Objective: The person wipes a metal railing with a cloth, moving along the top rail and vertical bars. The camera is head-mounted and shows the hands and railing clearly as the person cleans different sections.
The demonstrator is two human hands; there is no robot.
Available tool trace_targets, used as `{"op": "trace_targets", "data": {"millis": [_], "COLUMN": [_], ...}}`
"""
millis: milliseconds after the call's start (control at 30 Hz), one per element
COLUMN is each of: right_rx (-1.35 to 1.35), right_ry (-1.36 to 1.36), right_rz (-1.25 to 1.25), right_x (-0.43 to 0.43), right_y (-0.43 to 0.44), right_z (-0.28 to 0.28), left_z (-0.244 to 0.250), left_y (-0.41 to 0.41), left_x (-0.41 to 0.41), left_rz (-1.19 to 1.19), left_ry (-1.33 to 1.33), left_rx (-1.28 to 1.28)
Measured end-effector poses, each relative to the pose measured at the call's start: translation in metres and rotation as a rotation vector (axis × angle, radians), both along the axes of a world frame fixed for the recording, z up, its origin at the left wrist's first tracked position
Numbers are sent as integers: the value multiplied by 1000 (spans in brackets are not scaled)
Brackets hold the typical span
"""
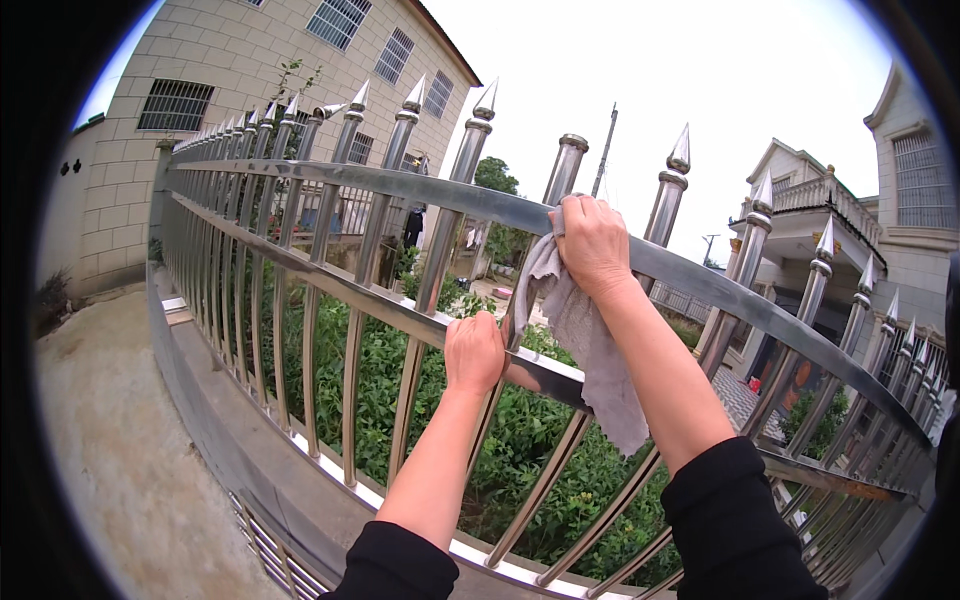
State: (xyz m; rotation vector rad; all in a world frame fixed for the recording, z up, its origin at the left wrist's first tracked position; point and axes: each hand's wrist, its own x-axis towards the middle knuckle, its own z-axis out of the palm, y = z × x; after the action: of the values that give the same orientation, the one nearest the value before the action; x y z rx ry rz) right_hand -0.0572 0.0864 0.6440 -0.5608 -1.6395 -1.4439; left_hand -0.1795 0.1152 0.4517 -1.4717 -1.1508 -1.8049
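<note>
A stainless steel fence with upright bars and spear-shaped tips stands before me. My right hand (596,244) grips a grey cloth (592,352) against the upper rail (480,199), and the cloth hangs down past the lower rail. Just above that hand, one post (568,161) ends in a flat collar with no pointed tip. My left hand (475,351) is closed around the lower rail (390,311) beside an upright bar. Its fingertips are hidden behind the rail.
Green leafy plants (525,442) grow behind the fence. The bars rise from a low concrete wall (247,427), with a metal grating (281,551) at its foot. Concrete ground (112,420) lies to the left. One spear tip (330,111) is bent sideways. Houses stand beyond.
</note>
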Motion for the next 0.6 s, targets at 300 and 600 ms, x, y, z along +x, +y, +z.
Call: {"op": "trace_targets", "data": {"millis": [300,600], "right_rx": [-56,-100], "right_ry": [-95,-123], "right_rz": [134,307], "right_x": [38,-45], "right_y": [-17,-9], "right_z": [11,18], "left_z": [-3,-5], "left_y": [0,1], "left_x": [-7,-7], "left_rz": [-31,-8], "left_ry": [-14,-31], "left_rx": [51,41]}}
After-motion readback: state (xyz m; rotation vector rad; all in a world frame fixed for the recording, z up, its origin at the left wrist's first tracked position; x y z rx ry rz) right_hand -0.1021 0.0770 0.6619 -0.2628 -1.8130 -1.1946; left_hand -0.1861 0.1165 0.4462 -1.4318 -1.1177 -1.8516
